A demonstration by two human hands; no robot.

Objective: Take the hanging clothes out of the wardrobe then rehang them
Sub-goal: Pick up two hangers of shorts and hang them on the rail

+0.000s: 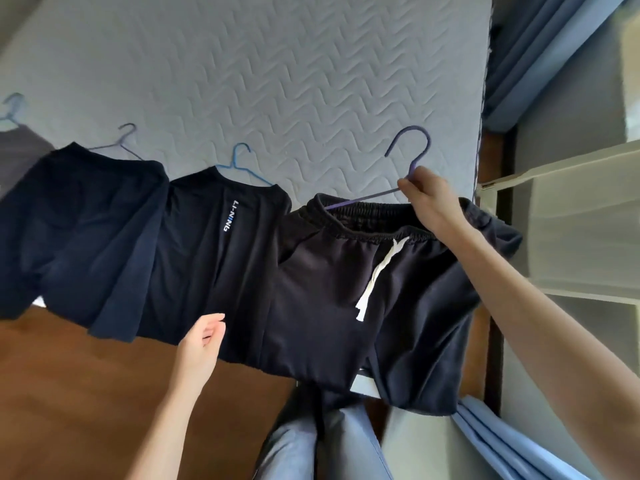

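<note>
Black shorts (346, 289) with a white drawstring (372, 278) lie at the right end of the bed, on a purple hanger (412, 150). My right hand (427, 199) pinches this hanger at the base of its hook, above the waistband. A black shirt (214, 258) with white lettering lies to the left on a blue hanger (240, 161). Further left lies a navy garment (86, 230) on a grey-blue hanger (121, 143). My left hand (202, 344) hovers over the shirt's lower hem, fingers loosely curled, holding nothing.
The clothes rest on a grey quilted mattress (277, 81). A grey garment (17, 154) on a light blue hanger (12, 107) lies at the far left. Brown wooden floor (69, 393) is below. A white wardrobe door (571, 220) and blue curtains (526, 57) are on the right.
</note>
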